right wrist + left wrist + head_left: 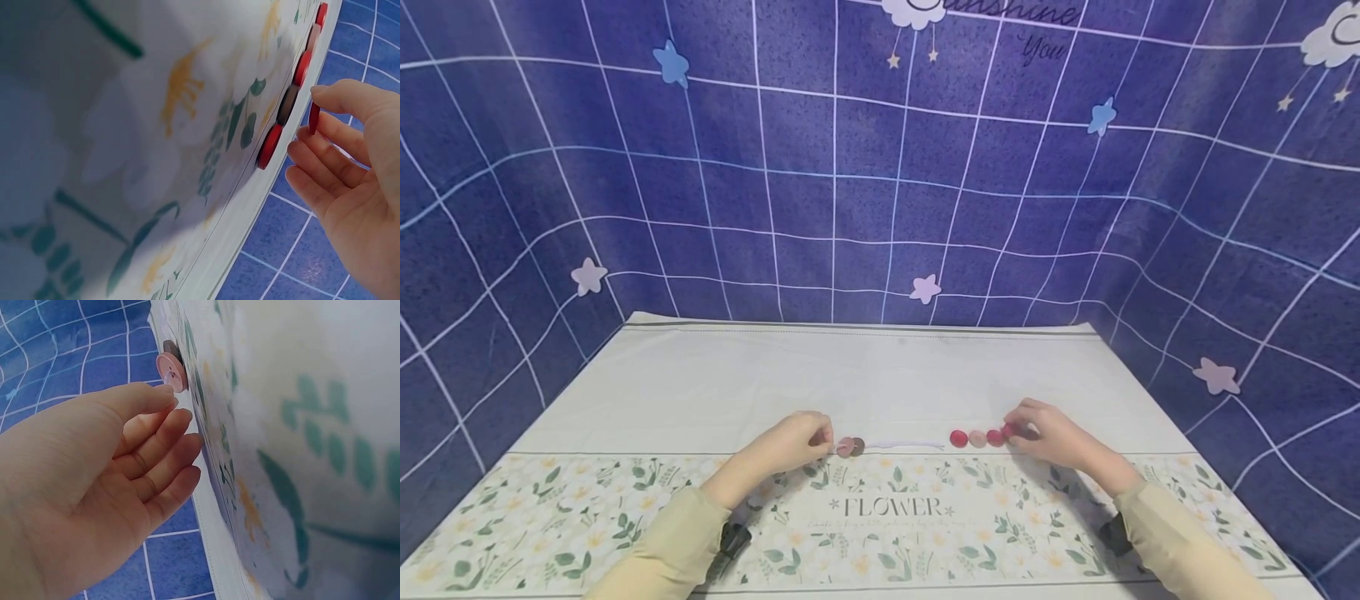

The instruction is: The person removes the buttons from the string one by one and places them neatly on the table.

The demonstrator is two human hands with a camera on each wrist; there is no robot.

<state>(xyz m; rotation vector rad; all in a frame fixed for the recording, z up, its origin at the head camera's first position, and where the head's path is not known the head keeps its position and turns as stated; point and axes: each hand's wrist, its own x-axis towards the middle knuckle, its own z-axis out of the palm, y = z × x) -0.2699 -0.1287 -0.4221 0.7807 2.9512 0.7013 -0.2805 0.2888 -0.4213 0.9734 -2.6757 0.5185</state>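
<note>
My left hand (801, 442) has its thumb and index fingertips together beside a pink button (170, 370), apparently pinching the end of a white string (902, 444). The string passes at the pink button and runs right across the table; a brown button (858, 447) lies partly behind the pink one. My right hand (1048, 432) pinches a red button (314, 117) on edge between thumb and fingers, slightly above the table. Below it lies a row with a red button (270, 147), a brown button (287, 105) and, farther along, more red ones and a pink button (977, 438).
A white table cover (760, 367) with a printed floral band (647, 508) lies under both hands. Blue curtains (865, 208) with white grid lines and stars rise behind the table and on both sides. Dark wrist straps (733, 540) sit by the sleeves.
</note>
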